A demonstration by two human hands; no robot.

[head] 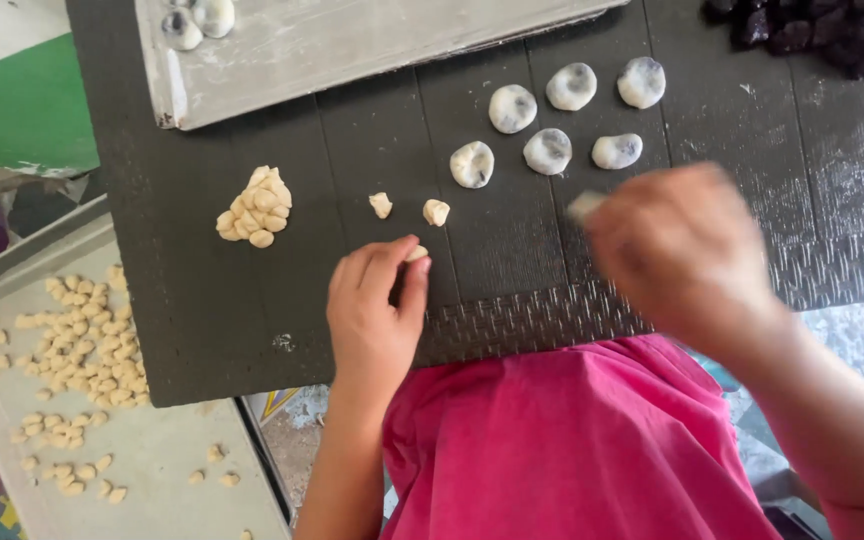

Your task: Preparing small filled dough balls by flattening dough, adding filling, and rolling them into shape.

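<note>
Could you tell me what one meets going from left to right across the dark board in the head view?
Heap of dough pieces → two loose dough bits → left hand pinching a piece → six flattened filled rounds → blurred right hand → dark lumps.

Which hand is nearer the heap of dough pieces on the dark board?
Left. The left hand sits just right of the heap; the blurred right hand is much farther right.

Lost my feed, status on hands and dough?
Left hand pinching small dough piece. Right hand blurred, pale bit at fingertips. Two loose pieces beside; nothing blocking.
</note>
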